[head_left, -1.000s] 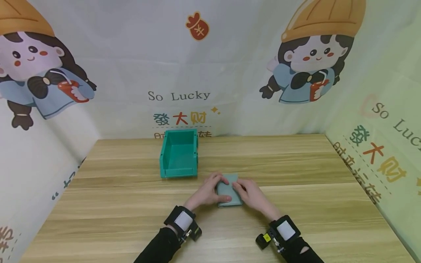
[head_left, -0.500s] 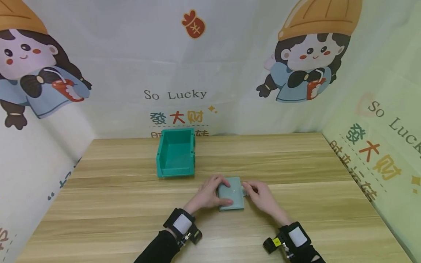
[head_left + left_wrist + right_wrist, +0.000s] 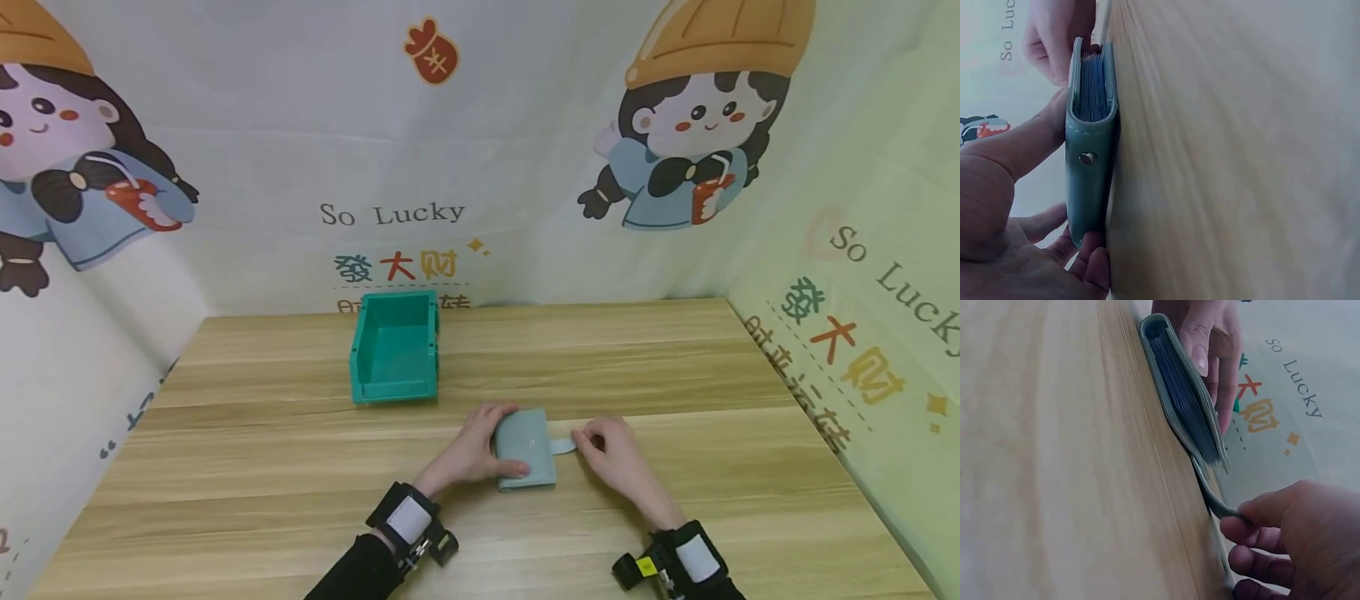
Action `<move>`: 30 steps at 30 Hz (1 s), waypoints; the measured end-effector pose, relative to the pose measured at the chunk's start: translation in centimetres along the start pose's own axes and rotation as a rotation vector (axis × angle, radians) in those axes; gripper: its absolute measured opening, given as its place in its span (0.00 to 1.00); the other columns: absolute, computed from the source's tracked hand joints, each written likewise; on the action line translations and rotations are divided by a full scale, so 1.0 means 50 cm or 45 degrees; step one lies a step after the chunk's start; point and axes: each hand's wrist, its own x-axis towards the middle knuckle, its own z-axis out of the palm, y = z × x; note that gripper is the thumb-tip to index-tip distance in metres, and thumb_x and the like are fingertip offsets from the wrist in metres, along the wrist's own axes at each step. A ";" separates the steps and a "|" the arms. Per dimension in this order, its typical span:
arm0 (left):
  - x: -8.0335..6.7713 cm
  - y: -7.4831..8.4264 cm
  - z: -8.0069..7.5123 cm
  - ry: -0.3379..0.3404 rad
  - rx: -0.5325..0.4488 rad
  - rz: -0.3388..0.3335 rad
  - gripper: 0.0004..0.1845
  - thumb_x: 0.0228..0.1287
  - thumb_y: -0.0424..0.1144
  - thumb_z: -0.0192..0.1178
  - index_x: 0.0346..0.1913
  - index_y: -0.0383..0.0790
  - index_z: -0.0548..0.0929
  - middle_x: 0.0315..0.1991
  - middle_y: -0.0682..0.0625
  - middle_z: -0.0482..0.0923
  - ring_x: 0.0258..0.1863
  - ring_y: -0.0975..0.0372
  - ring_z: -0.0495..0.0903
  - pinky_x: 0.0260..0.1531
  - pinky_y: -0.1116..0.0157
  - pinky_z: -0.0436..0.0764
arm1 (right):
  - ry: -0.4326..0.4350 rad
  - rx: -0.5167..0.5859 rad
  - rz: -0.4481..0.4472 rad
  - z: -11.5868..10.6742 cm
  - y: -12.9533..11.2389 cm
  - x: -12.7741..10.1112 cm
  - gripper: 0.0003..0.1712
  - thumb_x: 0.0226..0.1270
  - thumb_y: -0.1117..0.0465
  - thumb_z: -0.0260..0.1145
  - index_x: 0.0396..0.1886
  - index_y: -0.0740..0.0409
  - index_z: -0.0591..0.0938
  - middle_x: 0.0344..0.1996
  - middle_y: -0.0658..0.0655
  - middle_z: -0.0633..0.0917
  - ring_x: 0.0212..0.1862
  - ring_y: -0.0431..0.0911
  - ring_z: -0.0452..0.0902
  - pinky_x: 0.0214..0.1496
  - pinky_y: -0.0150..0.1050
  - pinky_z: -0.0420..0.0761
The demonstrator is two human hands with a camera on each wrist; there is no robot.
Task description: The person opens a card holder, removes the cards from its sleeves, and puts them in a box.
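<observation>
A grey-green wallet (image 3: pixel 527 448) lies flat on the wooden table (image 3: pixel 262 467), closed, with a metal snap stud (image 3: pixel 531 442) showing on its cover. My left hand (image 3: pixel 480 442) grips its left side, thumb on the near edge and fingers on the far edge. The left wrist view shows the wallet (image 3: pixel 1088 187) edge-on with cards inside. The clasp strap (image 3: pixel 562 444) sticks out to the right, and my right hand (image 3: pixel 606 446) pinches its end. In the right wrist view the strap (image 3: pixel 1213 499) runs from the wallet (image 3: pixel 1182 394) to my right fingers (image 3: pixel 1260 515).
A green plastic bin (image 3: pixel 393 346) stands open and empty behind the wallet, to the left. Printed cloth walls close in the table on the back, left and right sides.
My right hand has slid off the wallet's top to the right, drawing the strap out sideways and uncovering the snap stud. The left hand keeps its grip.
</observation>
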 end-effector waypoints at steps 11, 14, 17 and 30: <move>-0.010 0.009 -0.003 -0.019 0.030 -0.012 0.47 0.58 0.42 0.79 0.76 0.32 0.67 0.68 0.34 0.68 0.66 0.42 0.70 0.67 0.38 0.71 | 0.107 -0.082 0.065 0.001 -0.024 -0.013 0.09 0.63 0.70 0.74 0.42 0.65 0.85 0.28 0.54 0.76 0.36 0.46 0.69 0.43 0.40 0.68; -0.010 0.011 0.000 -0.030 0.019 -0.010 0.46 0.58 0.42 0.79 0.75 0.32 0.68 0.68 0.34 0.68 0.65 0.43 0.71 0.66 0.39 0.72 | 0.150 -0.145 -0.018 0.009 -0.042 -0.011 0.05 0.64 0.71 0.72 0.39 0.65 0.87 0.29 0.54 0.79 0.37 0.47 0.72 0.43 0.43 0.71; -0.009 0.011 -0.001 -0.030 0.004 -0.010 0.46 0.58 0.42 0.79 0.75 0.33 0.68 0.67 0.34 0.67 0.65 0.43 0.71 0.66 0.39 0.72 | 0.165 -0.237 -0.117 0.017 -0.060 0.000 0.03 0.66 0.67 0.72 0.32 0.62 0.89 0.25 0.52 0.82 0.35 0.46 0.76 0.45 0.46 0.75; -0.013 0.003 0.003 0.010 -0.092 0.030 0.46 0.57 0.40 0.80 0.75 0.32 0.67 0.65 0.35 0.61 0.65 0.45 0.68 0.67 0.46 0.70 | -0.067 0.260 0.038 0.038 -0.052 0.053 0.17 0.76 0.60 0.66 0.24 0.60 0.84 0.19 0.46 0.75 0.23 0.33 0.66 0.28 0.29 0.65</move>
